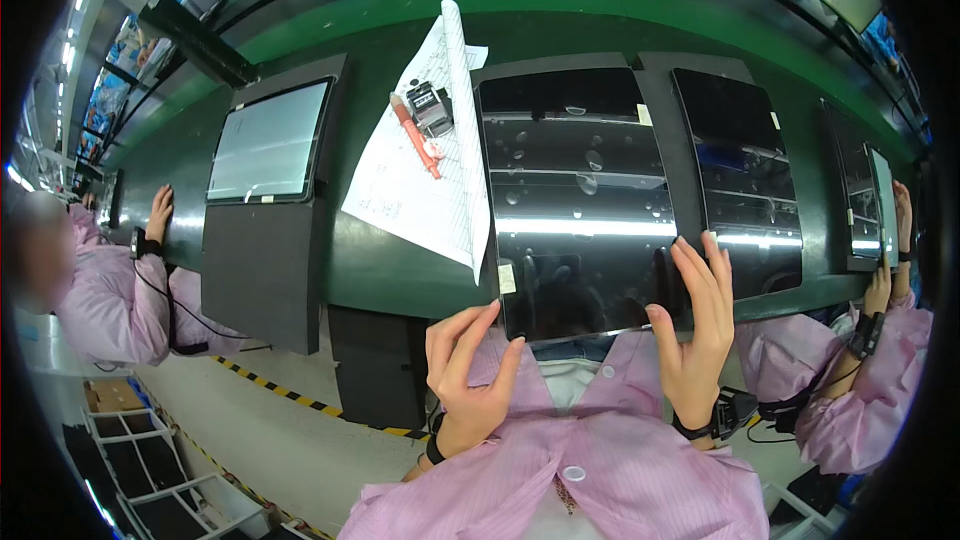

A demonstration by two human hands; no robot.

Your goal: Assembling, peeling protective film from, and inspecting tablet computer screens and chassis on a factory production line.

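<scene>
In front of me lies a large glossy black screen panel [580,270], with bubble-like spots, reflections and small pale labels on its surface. My left hand [470,370] is at its near left corner, fingertips on the left edge and thumb at the near edge. My right hand [700,325] is spread at the near right corner, its fingers stretched along the right edge and the thumb by the near edge. Dark pads [655,90] show beneath and beside the panel. To its right lies another black screen panel [745,180].
Left of the panel, a curled paper sheet [375,175] carries an orange pen-like tool [416,140] and a small black-and-clear item [430,108]. Farther left, a pale-screened panel [268,145] rests on a dark board [260,270]. Co-workers in pink sit at both sides of the green bench [365,275].
</scene>
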